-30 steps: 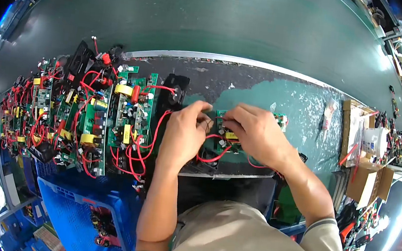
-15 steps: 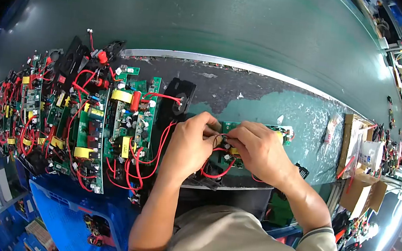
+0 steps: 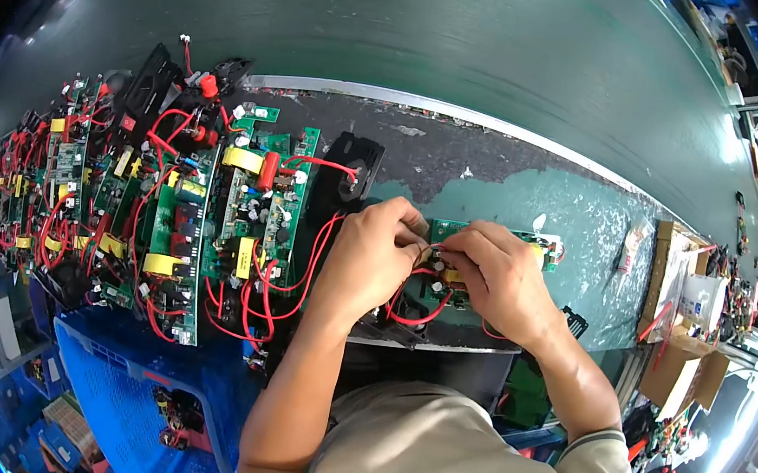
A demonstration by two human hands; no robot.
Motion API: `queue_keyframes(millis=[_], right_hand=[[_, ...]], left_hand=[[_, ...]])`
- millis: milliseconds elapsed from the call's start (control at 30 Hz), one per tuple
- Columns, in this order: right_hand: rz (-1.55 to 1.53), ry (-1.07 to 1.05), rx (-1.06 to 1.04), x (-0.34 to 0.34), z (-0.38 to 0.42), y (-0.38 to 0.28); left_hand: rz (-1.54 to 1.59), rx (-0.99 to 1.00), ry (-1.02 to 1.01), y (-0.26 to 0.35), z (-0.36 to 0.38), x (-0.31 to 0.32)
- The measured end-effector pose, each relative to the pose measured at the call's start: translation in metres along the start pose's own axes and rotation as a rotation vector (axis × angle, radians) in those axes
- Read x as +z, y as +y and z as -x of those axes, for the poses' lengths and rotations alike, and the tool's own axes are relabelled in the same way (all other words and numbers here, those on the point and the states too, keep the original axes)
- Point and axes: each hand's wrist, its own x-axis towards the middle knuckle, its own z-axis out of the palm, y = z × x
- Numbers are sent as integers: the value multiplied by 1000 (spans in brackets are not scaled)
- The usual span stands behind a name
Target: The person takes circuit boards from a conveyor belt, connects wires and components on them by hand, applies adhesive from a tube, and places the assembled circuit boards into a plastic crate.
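Observation:
Over the bench, my left hand (image 3: 379, 253) pinches at a thin wire (image 3: 423, 256) with thumb and fingers. My right hand (image 3: 501, 274) is closed too, its fingertips on the thin wires just right of the left ones. Below both hands lies a green circuit board (image 3: 451, 230), largely covered by them. Thick red wires (image 3: 416, 321) loop from the board toward the bench's near edge. The exact ends of the thin wires are hidden between my fingers.
Several wired circuit boards (image 3: 292, 217) stand in a row at the left, beside a black panel (image 3: 345, 177). A blue crate (image 3: 112, 402) sits below them. At right are a wooden box (image 3: 659, 278), a cardboard box (image 3: 677, 369) and a small plastic bag (image 3: 632, 247).
Both hands stay pinched over the board, with slight finger shifts. A short reddish wire now shows between the fingertips. The whole view has moved slightly.

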Motion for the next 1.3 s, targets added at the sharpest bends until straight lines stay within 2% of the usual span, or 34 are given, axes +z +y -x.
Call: queue_keyframes(millis=[800, 1300], right_hand=[[-30, 40, 24, 5, 6, 4], [-30, 49, 16, 7, 6, 5]], left_hand=[[57, 74, 45, -10, 0, 5], [-15, 15, 53, 1, 1, 5]])
